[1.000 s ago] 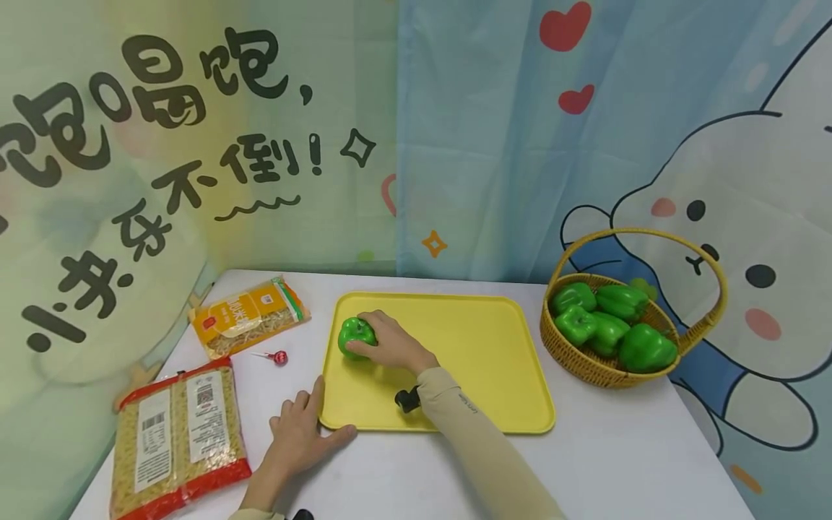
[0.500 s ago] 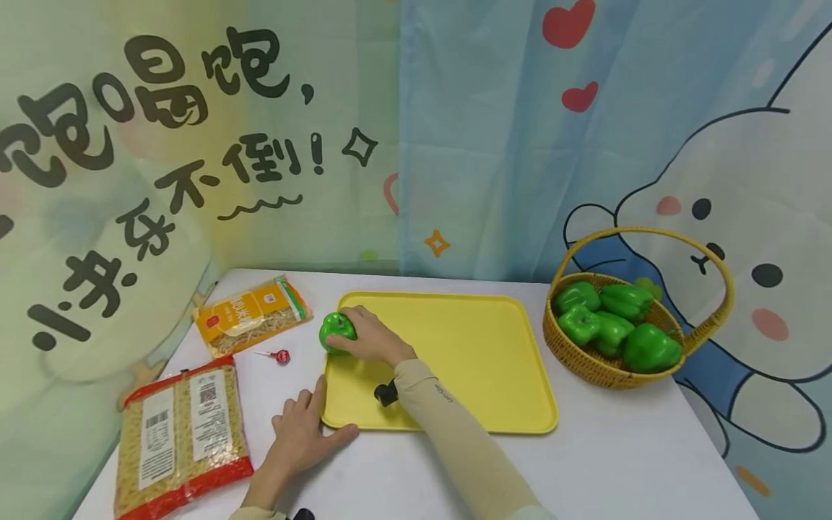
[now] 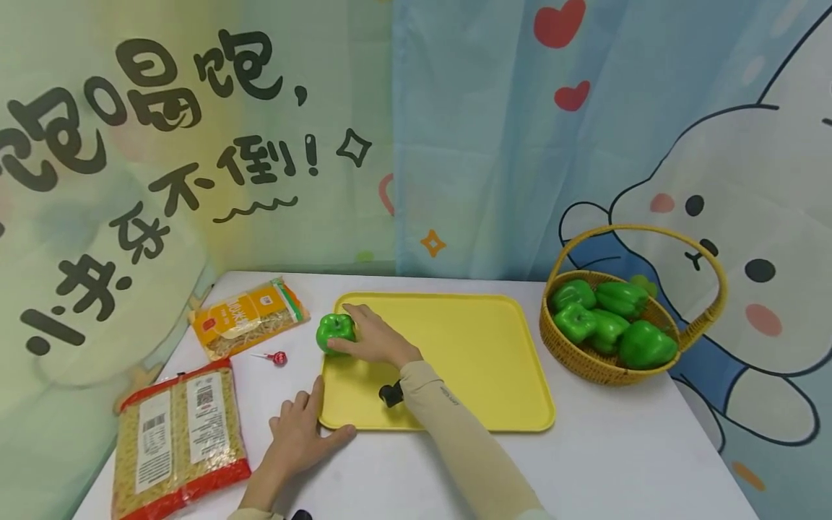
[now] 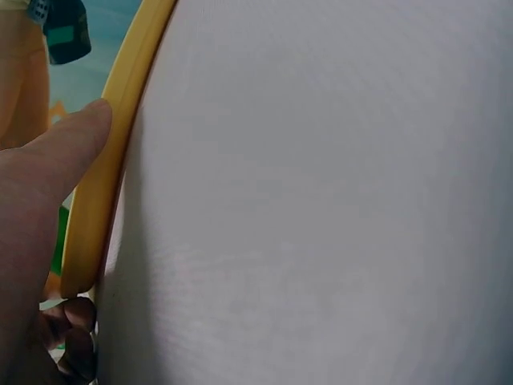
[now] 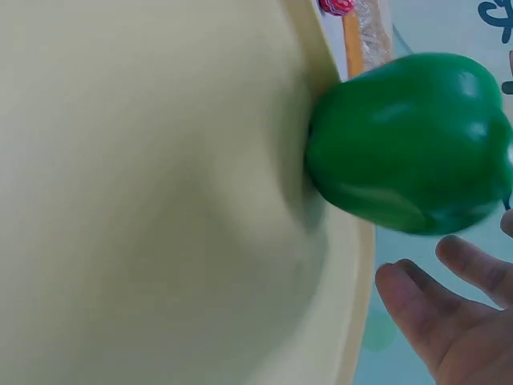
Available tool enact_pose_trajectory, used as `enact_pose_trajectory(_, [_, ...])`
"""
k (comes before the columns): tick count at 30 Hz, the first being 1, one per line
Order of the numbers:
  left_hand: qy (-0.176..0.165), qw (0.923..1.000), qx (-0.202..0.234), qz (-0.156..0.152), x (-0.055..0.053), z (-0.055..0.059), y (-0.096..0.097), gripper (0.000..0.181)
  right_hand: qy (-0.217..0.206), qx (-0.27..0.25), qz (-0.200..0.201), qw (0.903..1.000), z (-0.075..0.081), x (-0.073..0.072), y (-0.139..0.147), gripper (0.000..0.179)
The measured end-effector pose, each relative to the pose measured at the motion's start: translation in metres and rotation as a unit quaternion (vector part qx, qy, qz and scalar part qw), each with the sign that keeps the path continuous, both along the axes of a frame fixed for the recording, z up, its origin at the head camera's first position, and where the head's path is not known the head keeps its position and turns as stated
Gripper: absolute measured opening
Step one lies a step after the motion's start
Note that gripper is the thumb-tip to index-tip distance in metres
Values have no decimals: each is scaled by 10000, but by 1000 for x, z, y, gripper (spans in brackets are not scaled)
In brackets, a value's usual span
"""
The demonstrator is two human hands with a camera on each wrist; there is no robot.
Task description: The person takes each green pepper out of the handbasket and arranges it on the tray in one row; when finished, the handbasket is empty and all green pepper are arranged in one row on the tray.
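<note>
A green bell pepper [image 3: 334, 332] stands at the left rim of a yellow tray [image 3: 455, 361]. My right hand [image 3: 380, 341] is just right of it, thumb and fingers spread beside its side. In the right wrist view, a gap shows between the fingertips [image 5: 391, 277] and the bell pepper [image 5: 409, 144]. My left hand [image 3: 295, 433] rests at the tray's near-left corner, fingers spread. Its thumb touches the tray's rim [image 4: 96, 200] in the left wrist view.
A wicker basket [image 3: 578, 359] with several green bell peppers stands at the right. On the left lie a red lollipop [image 3: 279, 358], an orange food packet [image 3: 250, 318] and a large red-edged bag [image 3: 182, 440] of yellowish grains. A printed curtain [image 3: 468, 144] hangs behind the table.
The bell pepper has gone left with my right hand, from inside the tray to its left rim. The fingers have since loosened from it. My left hand stays put.
</note>
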State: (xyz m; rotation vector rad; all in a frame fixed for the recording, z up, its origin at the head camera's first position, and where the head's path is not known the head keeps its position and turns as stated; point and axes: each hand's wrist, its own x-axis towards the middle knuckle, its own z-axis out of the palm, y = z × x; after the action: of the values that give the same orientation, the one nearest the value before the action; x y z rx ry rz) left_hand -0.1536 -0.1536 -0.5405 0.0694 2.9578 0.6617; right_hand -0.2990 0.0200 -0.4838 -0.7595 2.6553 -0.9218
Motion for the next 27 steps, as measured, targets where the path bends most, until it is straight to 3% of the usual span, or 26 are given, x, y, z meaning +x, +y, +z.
enact_pose_trajectory(9, [-100,9999,-23,-15,0,4,0,116,138,-88,-121,9998,19,17,49,88])
enact_pose_trajectory(16, [-184,9998,-63,35,1,5,-2,116,331,-171,-485,9981,34,29,98,86])
enact_pose_trajectory(27, [-221,9997,-47,-19,0,5,1,116,541,-287,-1421,9880,30,55,190,86])
